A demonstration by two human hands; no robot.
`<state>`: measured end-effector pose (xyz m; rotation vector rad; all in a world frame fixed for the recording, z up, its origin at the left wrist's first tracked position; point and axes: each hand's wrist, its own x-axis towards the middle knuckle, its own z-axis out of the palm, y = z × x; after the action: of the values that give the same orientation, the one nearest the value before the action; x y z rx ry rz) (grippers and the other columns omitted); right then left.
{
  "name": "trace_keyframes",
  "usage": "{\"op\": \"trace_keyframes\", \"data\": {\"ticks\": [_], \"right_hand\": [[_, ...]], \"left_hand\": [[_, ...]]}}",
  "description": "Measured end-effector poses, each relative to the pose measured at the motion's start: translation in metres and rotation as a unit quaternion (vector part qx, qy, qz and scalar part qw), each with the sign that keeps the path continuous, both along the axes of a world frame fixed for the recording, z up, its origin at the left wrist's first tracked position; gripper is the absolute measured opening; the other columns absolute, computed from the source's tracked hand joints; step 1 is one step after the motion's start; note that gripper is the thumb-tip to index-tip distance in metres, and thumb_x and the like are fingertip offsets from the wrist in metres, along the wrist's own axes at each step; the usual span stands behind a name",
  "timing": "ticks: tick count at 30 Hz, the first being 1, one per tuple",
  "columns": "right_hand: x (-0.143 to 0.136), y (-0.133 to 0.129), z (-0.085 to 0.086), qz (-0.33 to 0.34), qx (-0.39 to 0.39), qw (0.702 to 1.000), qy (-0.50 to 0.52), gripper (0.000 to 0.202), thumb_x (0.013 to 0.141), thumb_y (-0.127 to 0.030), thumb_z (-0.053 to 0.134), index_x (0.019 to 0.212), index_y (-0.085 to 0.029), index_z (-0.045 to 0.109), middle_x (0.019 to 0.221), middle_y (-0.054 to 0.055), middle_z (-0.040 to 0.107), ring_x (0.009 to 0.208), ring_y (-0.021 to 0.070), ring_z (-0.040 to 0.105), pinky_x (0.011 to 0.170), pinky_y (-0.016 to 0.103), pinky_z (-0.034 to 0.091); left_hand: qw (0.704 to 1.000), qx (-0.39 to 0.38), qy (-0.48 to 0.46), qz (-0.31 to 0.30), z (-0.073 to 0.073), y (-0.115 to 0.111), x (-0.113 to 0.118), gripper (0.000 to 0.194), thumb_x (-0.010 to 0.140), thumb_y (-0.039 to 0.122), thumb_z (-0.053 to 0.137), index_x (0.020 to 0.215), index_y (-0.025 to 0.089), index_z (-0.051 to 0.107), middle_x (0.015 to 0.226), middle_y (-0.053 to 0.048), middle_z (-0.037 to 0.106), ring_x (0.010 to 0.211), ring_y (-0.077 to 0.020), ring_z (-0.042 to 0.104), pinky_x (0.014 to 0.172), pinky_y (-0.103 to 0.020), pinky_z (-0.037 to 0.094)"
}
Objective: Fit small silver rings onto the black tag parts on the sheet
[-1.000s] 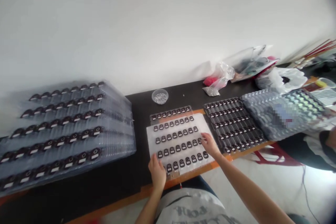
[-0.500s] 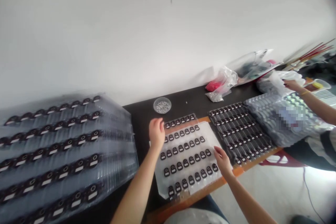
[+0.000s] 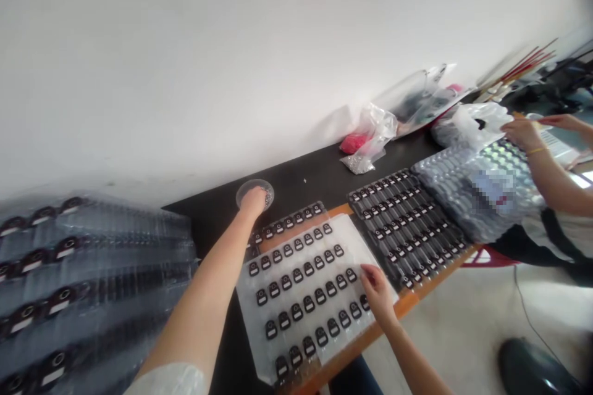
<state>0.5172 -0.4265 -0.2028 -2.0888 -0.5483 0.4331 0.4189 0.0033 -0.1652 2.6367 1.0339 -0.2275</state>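
While the left hand (image 3: 254, 200) dips into the round clear bowl (image 3: 239, 196) of small metal pieces (image 3: 269, 199) on the far desk (image 3: 301, 166), its fingertips are hidden; can't tell its grip. Right hand (image 3: 377, 290), fingers half curled, sits by the right edge of the near plastic tray (image 3: 282, 266); pinch unclear. Tray holds rows of black parts (image 3: 296, 311), right of the tray stack (image 3: 143, 247).

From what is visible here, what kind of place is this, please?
It looks like a small assembly workshop: stacked clear trays hold rows of dark parts, the left hand is at a bowl of small silvery pieces, and a co-worker's hands show farther along the dark table.
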Motion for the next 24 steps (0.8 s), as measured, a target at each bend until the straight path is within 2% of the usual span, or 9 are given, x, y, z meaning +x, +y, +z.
{"op": "trace_keyframes", "data": {"ticks": [5, 11, 14, 19, 24], "right_hand": [[0.001, -0.002, 0.001, 0.017, -0.003, 1.0, -0.002, 0.023, 0.081, -0.03, 0.052, 0.098, -0.018, 0.06, 0.099, 0.009, 0.058, 0.089, 0.0227, 0.055, 0.08, 0.039, 0.046], [0.004, -0.005, -0.006, 0.033, 0.007, 0.999, -0.003, 0.023, 0.082, -0.032, 0.051, 0.098, -0.018, 0.059, 0.098, 0.009, 0.057, 0.09, 0.0226, 0.054, 0.079, 0.038, 0.046], [0.005, -0.006, -0.007, 0.043, 0.003, 0.999, 0.001, 0.023, 0.083, -0.032, 0.05, 0.098, -0.017, 0.058, 0.098, 0.009, 0.057, 0.09, 0.0225, 0.053, 0.081, 0.038, 0.045], [0.005, -0.006, -0.005, 0.048, 0.005, 0.999, 0.009, 0.023, 0.084, -0.033, 0.05, 0.098, -0.018, 0.058, 0.098, 0.009, 0.057, 0.091, 0.0227, 0.053, 0.082, 0.039, 0.044], [0.004, -0.004, -0.002, 0.043, 0.009, 0.999, 0.013, 0.024, 0.083, -0.035, 0.05, 0.096, -0.017, 0.059, 0.097, 0.009, 0.057, 0.091, 0.0228, 0.054, 0.081, 0.038, 0.045]], "left_hand": [[0.999, 0.028, 0.03, -0.011, 0.007, -0.012, -0.006, 0.028, 0.077, 0.008, 0.043, 0.086, 0.013, 0.068, 0.098, -0.015, 0.062, 0.094, -0.0258, 0.057, 0.078, -0.033, 0.042], [0.997, 0.07, 0.036, 0.022, 0.013, -0.015, -0.011, 0.031, 0.082, 0.014, 0.037, 0.089, 0.015, 0.068, 0.095, -0.013, 0.061, 0.091, -0.0258, 0.056, 0.077, -0.034, 0.042], [0.995, 0.085, 0.03, 0.033, 0.013, -0.016, -0.012, 0.032, 0.084, 0.018, 0.036, 0.088, 0.017, 0.068, 0.101, -0.012, 0.059, 0.096, -0.0265, 0.053, 0.075, -0.034, 0.042], [0.992, 0.092, -0.016, 0.084, 0.011, -0.019, -0.014, 0.025, 0.081, 0.023, 0.042, 0.083, 0.02, 0.067, 0.097, -0.009, 0.058, 0.095, -0.0234, 0.052, 0.072, -0.03, 0.042], [0.985, 0.057, -0.08, 0.141, 0.013, -0.018, -0.016, 0.015, 0.075, 0.026, 0.052, 0.077, 0.02, 0.066, 0.094, -0.007, 0.06, 0.089, -0.0216, 0.055, 0.069, -0.029, 0.043]]}}
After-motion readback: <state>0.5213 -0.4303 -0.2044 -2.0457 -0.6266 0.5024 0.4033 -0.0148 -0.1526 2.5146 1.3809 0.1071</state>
